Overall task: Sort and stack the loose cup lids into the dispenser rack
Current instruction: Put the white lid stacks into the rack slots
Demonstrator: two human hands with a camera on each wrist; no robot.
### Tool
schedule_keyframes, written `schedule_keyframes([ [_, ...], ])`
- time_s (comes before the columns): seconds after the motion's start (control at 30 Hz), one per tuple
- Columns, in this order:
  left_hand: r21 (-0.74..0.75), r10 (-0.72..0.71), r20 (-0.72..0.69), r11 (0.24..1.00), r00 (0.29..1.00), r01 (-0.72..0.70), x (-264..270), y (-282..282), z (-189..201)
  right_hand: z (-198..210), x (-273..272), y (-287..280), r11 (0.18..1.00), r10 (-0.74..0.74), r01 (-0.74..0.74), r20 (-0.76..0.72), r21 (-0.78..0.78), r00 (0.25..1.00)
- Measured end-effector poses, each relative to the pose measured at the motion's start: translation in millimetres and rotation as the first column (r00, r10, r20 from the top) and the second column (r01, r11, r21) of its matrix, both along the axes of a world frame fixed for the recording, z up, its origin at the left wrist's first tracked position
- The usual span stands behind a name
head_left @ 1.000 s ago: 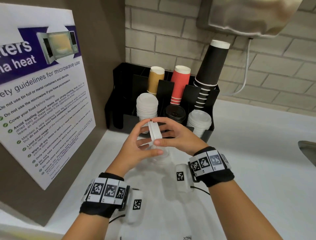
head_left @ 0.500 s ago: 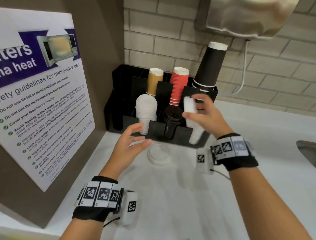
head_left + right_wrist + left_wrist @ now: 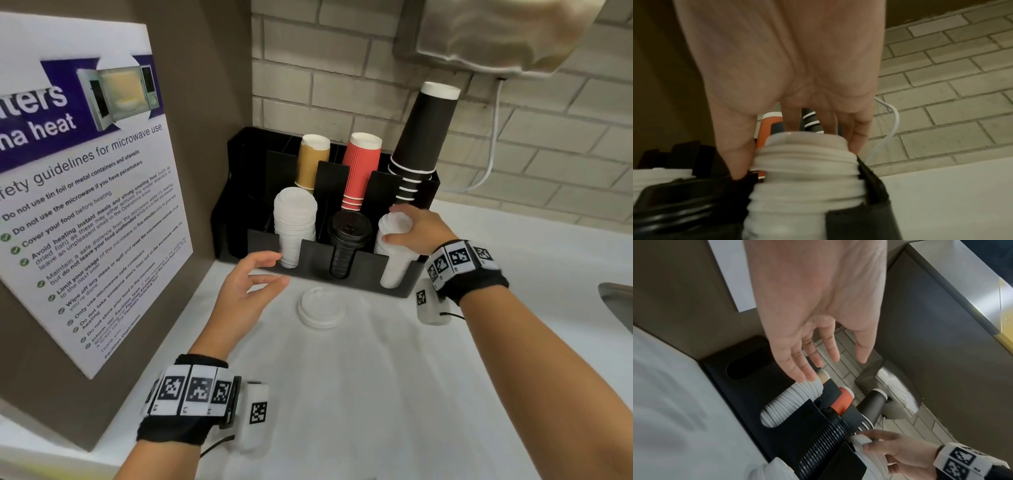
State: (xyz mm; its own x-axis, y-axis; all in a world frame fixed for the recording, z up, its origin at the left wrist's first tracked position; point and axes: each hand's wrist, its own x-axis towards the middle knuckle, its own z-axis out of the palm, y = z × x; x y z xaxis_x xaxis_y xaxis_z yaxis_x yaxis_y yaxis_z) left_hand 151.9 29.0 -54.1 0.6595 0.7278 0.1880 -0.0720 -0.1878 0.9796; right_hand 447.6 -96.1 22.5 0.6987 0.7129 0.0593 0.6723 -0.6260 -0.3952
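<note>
Right hand has carried the white lids up from the counter and now pinches them, apparently seated, onto the rack's right-end stack, left hand spread and empty, one lid left loose just before the rack's front edge.

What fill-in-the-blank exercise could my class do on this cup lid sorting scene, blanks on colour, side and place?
1. The stack of lids in the middle front slot of the black plastic dispenser rack is ____.
2. The person's ____ hand grips the white lid stack in the rack's right front slot.
3. One loose white plastic lid lies on the white ____.
4. The tallest paper cup stack is ____.

Missing words: black; right; counter; black
</note>
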Motion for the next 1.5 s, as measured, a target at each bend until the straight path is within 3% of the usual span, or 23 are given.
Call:
schedule_keyframes([
  [0.1,0.001,0.013,-0.007,1.000,1.000,-0.013,-2,2,-1,-4,-3,-1,0.996,0.031,-0.025,0.073,-0.088,0.997],
  [0.27,-0.001,0.022,-0.004,1.000,1.000,-0.022,-2,4,-1,-12,-10,-8,0.995,0.049,-0.035,0.148,-0.093,0.988],
  [0.4,-0.002,0.014,0.007,1.000,1.000,-0.014,0,2,1,-20,-19,-11,0.983,0.060,-0.001,0.311,-0.186,0.949],
  [0.57,0.000,0.014,0.007,1.000,1.000,-0.014,2,0,5,-24,-26,-15,0.933,0.073,0.033,0.278,-0.358,0.958],
  [0.63,-0.003,0.012,0.014,1.000,1.000,-0.012,2,0,6,-20,-33,-15,0.954,0.064,0.032,0.306,-0.297,0.950],
  [0.73,-0.004,0.014,0.018,1.000,1.000,-0.014,3,0,6,-14,-60,-11,0.987,0.107,-0.145,0.407,0.065,0.907],
  [0.8,-0.007,0.016,0.018,1.000,1.000,-0.016,4,0,5,-18,-83,-2,0.931,0.301,-0.347,0.307,0.109,0.903],
  [0.87,-0.012,0.018,0.020,1.000,1.000,-0.018,6,0,5,-34,-104,9,0.889,0.453,-0.446,0.055,-0.105,0.890],
  [0.93,-0.017,0.013,0.024,1.000,1.000,-0.013,7,-1,5,-52,-115,23,0.835,0.407,-0.421,-0.118,-0.354,0.906],
  [1.07,-0.018,0.006,0.023,1.000,1.000,-0.005,8,-2,4,-76,-121,40,0.757,0.313,-0.346,-0.157,-0.554,0.937],
  [1.27,-0.013,0.005,-0.008,1.000,1.000,-0.005,6,-1,4,-76,-124,45,0.739,0.337,-0.386,-0.192,-0.552,0.922],
  [1.37,-0.009,-0.029,-0.051,1.000,0.998,0.028,5,-1,4,-62,-119,39,0.822,0.333,-0.420,-0.273,-0.384,0.902],
  [1.43,-0.038,-0.093,-0.086,0.995,0.992,0.090,5,-2,6,-46,-116,31,0.903,0.350,-0.416,-0.380,-0.107,0.856],
  [1.5,-0.074,-0.198,-0.096,0.979,0.976,0.191,8,-8,7,-30,-119,22,0.918,0.393,-0.363,-0.509,0.162,0.766],
])
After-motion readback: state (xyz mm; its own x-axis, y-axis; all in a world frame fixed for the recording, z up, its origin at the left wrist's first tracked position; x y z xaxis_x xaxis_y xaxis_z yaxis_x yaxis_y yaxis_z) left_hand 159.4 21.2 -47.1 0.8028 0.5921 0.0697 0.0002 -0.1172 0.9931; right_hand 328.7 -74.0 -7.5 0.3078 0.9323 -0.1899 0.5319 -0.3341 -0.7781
